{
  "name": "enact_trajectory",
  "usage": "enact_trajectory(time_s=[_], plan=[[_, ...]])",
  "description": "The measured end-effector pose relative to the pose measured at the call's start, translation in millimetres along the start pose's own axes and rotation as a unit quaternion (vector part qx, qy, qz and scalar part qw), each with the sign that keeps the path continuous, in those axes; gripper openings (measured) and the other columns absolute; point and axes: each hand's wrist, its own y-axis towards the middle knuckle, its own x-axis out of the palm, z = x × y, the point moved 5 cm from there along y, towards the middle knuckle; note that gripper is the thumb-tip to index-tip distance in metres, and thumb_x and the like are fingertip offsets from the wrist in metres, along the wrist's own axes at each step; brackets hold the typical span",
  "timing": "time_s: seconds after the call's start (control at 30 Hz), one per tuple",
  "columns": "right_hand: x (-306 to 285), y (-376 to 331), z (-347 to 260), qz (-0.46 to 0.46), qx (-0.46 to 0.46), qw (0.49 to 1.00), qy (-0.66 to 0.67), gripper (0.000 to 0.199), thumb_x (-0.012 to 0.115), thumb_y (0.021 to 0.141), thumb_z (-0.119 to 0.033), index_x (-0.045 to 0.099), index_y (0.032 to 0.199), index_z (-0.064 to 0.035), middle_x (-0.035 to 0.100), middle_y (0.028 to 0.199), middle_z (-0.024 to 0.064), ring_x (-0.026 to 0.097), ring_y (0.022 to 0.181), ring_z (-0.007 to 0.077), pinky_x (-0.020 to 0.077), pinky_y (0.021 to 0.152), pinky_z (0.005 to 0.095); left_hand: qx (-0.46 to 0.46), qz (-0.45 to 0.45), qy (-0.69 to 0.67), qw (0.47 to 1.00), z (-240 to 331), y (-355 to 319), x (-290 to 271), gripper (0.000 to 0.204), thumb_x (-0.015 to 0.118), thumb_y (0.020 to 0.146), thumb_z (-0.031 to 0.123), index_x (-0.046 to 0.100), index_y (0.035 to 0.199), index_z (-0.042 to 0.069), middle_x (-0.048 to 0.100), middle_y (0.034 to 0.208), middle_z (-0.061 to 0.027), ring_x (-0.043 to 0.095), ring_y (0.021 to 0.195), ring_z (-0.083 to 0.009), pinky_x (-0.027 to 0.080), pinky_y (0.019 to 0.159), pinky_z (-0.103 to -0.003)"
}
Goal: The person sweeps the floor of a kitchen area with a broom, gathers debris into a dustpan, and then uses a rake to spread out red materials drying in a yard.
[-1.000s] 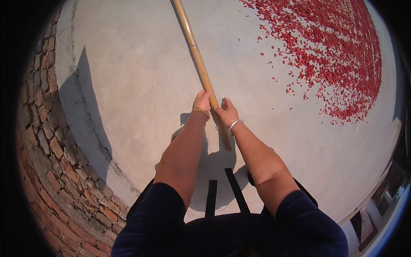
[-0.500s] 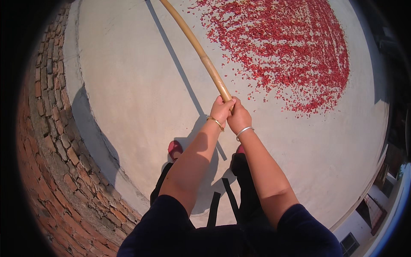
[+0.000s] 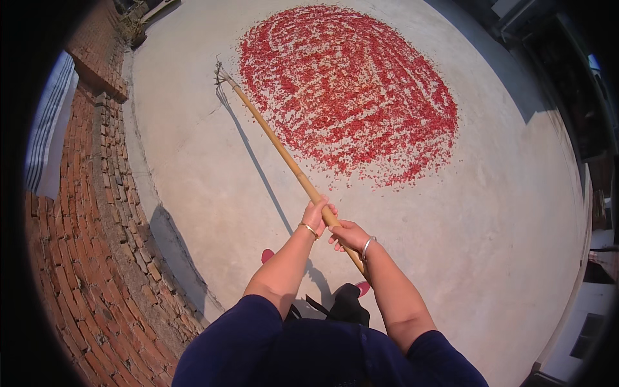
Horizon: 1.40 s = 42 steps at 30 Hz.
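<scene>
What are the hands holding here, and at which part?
Both hands grip a long bamboo-handled rake near its upper end: left hand higher on the pole, right hand just behind it. The tined head is away from them.

The scene is seen from a single head-worn fisheye camera, aimed steeply down and forward over the person's own forearms. The hands (image 3: 332,226) are caught close, near the lower middle. The concrete floor (image 3: 503,213) is spread beyond, its edges bent toward the dark rim, with a brick wall (image 3: 97,258) at left.
</scene>
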Motion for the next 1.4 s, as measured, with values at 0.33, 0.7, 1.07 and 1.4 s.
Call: enact_trajectory(time_s=[0.33,0.7,1.07,1.4], plan=[[-143.2,-188.1,174.7,0.131,0.062,0.975,-0.169,0.039,0.044,0.089,-0.040,0.051,0.090,-0.0020,0.051,0.062,0.0068,0.051,0.045,0.0155,0.0456,0.044,0.0295,-0.107,0.211,0.272,0.933,-252.7,-91.1,84.2,0.020,0.055,0.076,0.005,0.046,0.088,-0.008,0.053,0.066,-0.0124,0.060,0.052,-0.0231,0.052,0.044,-0.031],[-234.9,-245.0,198.1,0.176,0.112,0.974,-0.086,0.044,0.047,0.087,-0.043,0.051,0.076,-0.0003,0.048,0.059,0.0054,0.044,0.044,0.0155,0.0409,0.043,0.0291,-0.207,0.230,0.325,0.894,-335.6,-89.8,163.3,0.037,0.050,0.081,0.009,0.028,0.109,-0.001,0.055,0.092,-0.0179,0.063,0.063,-0.0252,0.052,0.052,-0.036],[-221.4,-8.8,-21.5,0.010,0.029,0.999,-0.027,0.025,0.046,0.090,-0.027,0.046,0.103,-0.0056,0.050,0.069,0.0055,0.052,0.051,0.0135,0.0475,0.047,0.0280,-0.022,0.224,0.348,0.910,-53.0,185.4,148.0,0.034,0.054,0.077,0.009,0.041,0.102,-0.011,0.057,0.078,-0.0196,0.061,0.054,-0.0243,0.051,0.043,-0.032],[-207.4,217.0,-292.8,0.040,-0.060,0.996,0.046,0.019,0.044,0.091,-0.019,0.045,0.102,-0.0034,0.049,0.066,0.0039,0.049,0.049,0.0127,0.0462,0.044,0.0260,0.133,0.175,0.416,0.883,176.8,314.8,213.8,0.046,0.057,0.074,0.008,0.034,0.112,-0.001,0.055,0.083,-0.0160,0.060,0.063,-0.0224,0.051,0.053,-0.033]])
